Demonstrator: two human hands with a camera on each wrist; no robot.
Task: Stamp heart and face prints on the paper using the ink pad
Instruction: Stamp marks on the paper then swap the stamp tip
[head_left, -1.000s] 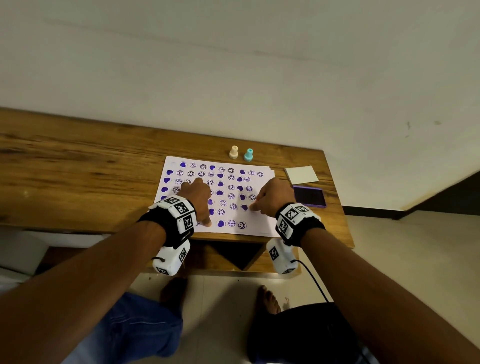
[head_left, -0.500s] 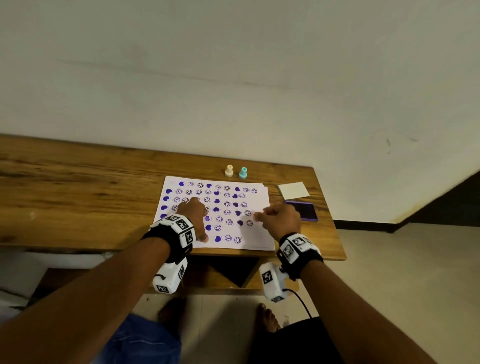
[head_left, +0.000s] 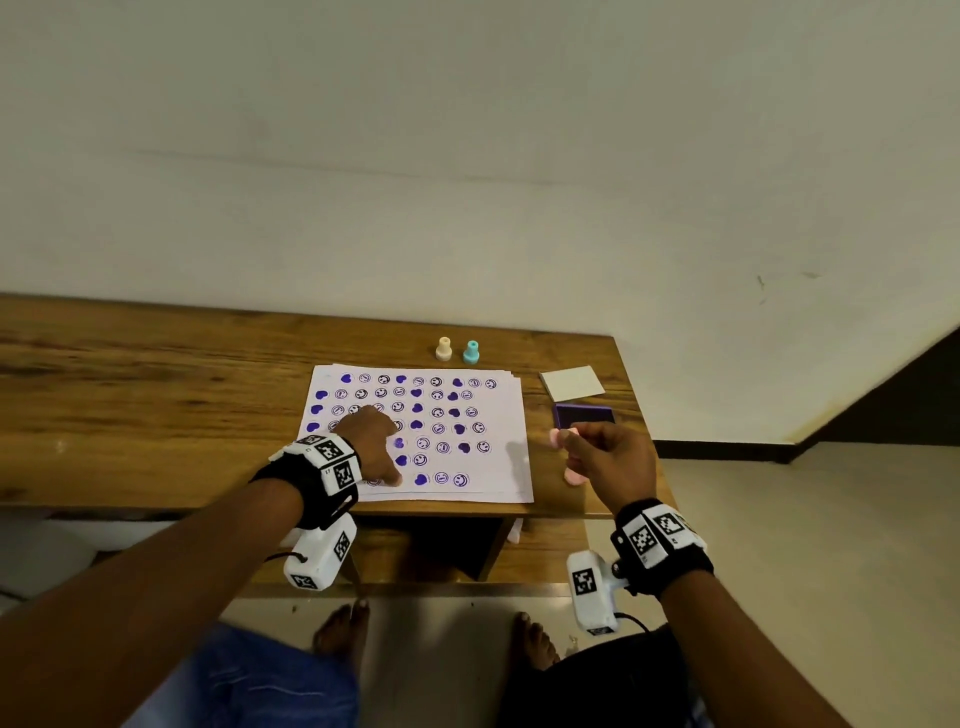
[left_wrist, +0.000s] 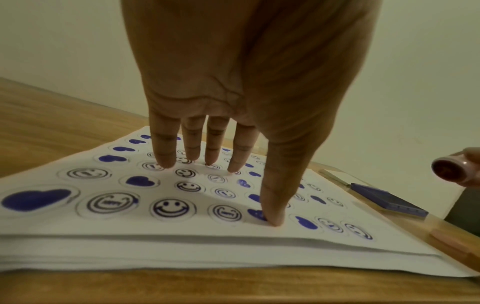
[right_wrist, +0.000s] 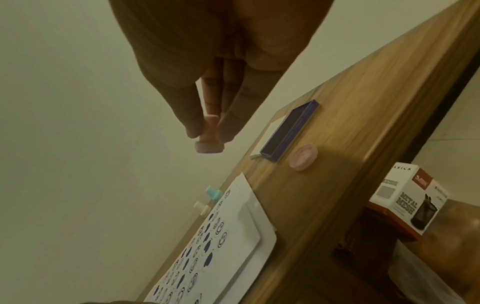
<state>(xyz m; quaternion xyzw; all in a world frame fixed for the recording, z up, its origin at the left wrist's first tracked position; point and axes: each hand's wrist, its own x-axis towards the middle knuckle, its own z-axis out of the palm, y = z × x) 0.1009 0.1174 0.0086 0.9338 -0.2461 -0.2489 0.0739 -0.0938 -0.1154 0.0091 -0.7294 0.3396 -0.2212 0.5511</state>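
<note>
A white paper sheet (head_left: 498, 415) covered with purple heart and smiley prints lies on the wooden table (head_left: 156, 395). My left hand (head_left: 371, 441) presses the paper (left_wrist: 182, 246) flat with straight fingers (left_wrist: 166, 148) and thumb. My right hand (head_left: 597, 452) is lifted off the sheet, right of it, and pinches a pink stamp (head_left: 555, 437) between thumb and fingers (right_wrist: 235, 115). The stamp (right_wrist: 209, 142) points away from the table; its inked face (left_wrist: 449, 170) shows in the left wrist view. The open purple ink pad (head_left: 584, 414) lies just beyond my right hand.
A cream stamp (head_left: 443, 348) and a teal stamp (head_left: 471, 352) stand behind the paper. The ink pad's white lid (head_left: 571, 383) lies beside the pad. A pink stamp cap (head_left: 572, 475) lies near the table's right front edge. A cardboard box (right_wrist: 410, 197) sits below.
My right hand has lifted the pink stamp off the paper and swung right, toward the ink pad. The left hand stays pressed on the sheet.
</note>
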